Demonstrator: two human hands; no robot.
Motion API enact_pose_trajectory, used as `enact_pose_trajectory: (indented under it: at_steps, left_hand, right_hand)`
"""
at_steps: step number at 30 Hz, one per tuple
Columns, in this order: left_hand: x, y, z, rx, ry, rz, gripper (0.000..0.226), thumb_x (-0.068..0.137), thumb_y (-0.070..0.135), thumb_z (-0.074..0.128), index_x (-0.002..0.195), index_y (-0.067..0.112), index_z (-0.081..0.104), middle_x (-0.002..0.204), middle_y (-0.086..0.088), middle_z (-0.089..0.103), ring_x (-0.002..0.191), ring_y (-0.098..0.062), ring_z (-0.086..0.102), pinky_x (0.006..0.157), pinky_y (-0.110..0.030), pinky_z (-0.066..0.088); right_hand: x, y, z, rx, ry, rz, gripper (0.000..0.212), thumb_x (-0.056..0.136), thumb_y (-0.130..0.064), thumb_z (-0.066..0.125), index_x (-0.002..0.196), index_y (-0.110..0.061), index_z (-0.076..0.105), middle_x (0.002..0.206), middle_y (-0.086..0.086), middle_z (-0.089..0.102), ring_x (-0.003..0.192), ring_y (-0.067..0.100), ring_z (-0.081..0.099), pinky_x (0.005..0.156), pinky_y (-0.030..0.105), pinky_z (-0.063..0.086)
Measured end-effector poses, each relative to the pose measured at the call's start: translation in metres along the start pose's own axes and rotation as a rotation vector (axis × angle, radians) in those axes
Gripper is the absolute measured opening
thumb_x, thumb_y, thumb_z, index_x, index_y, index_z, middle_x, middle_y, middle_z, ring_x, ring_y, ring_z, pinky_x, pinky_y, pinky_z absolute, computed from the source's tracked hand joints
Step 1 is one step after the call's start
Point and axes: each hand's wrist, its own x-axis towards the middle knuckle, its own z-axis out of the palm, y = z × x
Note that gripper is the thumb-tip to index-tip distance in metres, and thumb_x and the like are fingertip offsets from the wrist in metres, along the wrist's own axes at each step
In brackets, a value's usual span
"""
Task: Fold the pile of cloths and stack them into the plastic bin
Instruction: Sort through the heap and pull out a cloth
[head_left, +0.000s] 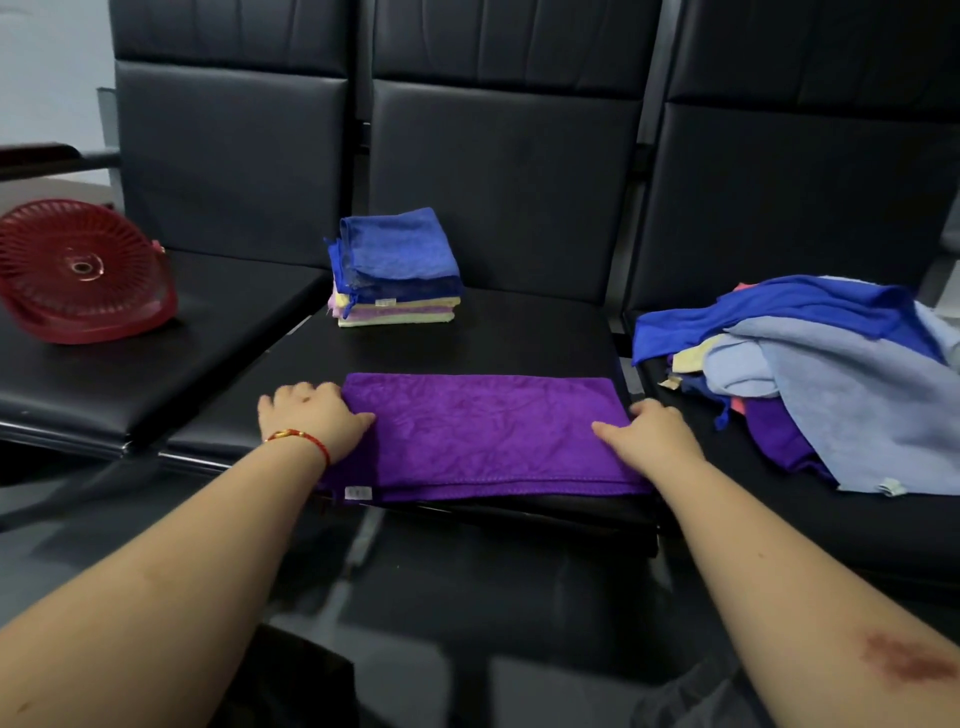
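Purple microfibre cloth, folded to a strip, lies frame centre on black seat. Left hand & right hand grip its short ends.

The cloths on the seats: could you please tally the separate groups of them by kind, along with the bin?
Purple cloth being folded, left hand and right hand at its ends: 1
Stack of folded cloths: 1
Unfolded pile: 1
Red plastic bin, tipped on its side: 1
Total: 4
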Motion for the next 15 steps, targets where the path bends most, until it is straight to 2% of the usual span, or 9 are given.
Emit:
enact_pose_trajectory:
  at_steps: [2,4,8,11,13,15]
  left_hand:
    - [-0.004,-0.008,-0.009,-0.045,-0.001,-0.091,0.064,0.078,0.068,0.055,0.125,0.025,0.060,0.131,-0.010,0.054,0.123,-0.032,0.045,0.101,-0.039,0.034]
    - [-0.004,-0.015,-0.011,-0.136,-0.097,-0.187,0.067,0.071,0.069,0.062,0.116,0.020,0.064,0.124,-0.010,0.058,0.118,-0.032,0.048,0.097,-0.037,0.037]
    - [-0.012,-0.019,-0.015,-0.385,-0.219,-0.226,0.063,0.063,0.059,0.075,0.098,0.009,0.063,0.102,-0.010,0.065,0.094,-0.030,0.060,0.090,-0.040,0.048]
    - [-0.021,-0.014,-0.018,-0.446,-0.238,-0.201,0.041,0.078,0.042,0.074,0.090,0.007,0.058,0.080,-0.008,0.058,0.071,-0.021,0.055,0.067,-0.032,0.044]
    - [-0.023,-0.011,-0.017,-0.455,-0.222,-0.184,0.038,0.081,0.038,0.071,0.093,0.004,0.062,0.082,-0.009,0.061,0.072,-0.021,0.058,0.059,-0.030,0.042]
    - [-0.025,-0.009,-0.018,-0.469,-0.211,-0.160,0.034,0.082,0.035,0.070,0.091,0.003,0.065,0.081,-0.010,0.063,0.074,-0.024,0.061,0.057,-0.029,0.043]
  right_hand:
    - [0.002,0.008,-0.006,0.071,-0.018,0.084,0.064,0.080,-0.049,0.068,0.123,-0.002,0.055,0.120,0.015,0.058,0.101,0.031,0.057,0.073,0.032,0.045]
    - [0.004,0.015,-0.004,0.244,-0.088,0.171,0.055,0.076,-0.042,0.074,0.106,0.002,0.062,0.095,0.014,0.063,0.077,0.027,0.056,0.061,0.029,0.040]
    - [-0.002,0.022,-0.009,0.571,-0.185,0.274,0.021,0.077,-0.019,0.076,0.079,-0.005,0.060,0.072,0.010,0.054,0.056,0.017,0.042,0.047,0.024,0.032]
    - [-0.009,0.017,-0.014,0.742,-0.197,0.266,0.011,0.082,-0.006,0.067,0.076,-0.008,0.058,0.066,0.006,0.058,0.058,0.016,0.052,0.046,0.022,0.041]
    - [-0.013,0.014,-0.018,0.870,-0.297,0.308,0.012,0.085,-0.003,0.059,0.075,-0.009,0.057,0.053,0.003,0.060,0.049,0.015,0.057,0.039,0.017,0.044]
    - [-0.017,0.012,-0.025,1.001,-0.418,0.357,0.014,0.089,-0.002,0.053,0.076,-0.006,0.056,0.047,0.004,0.061,0.037,0.013,0.057,0.037,0.014,0.045]
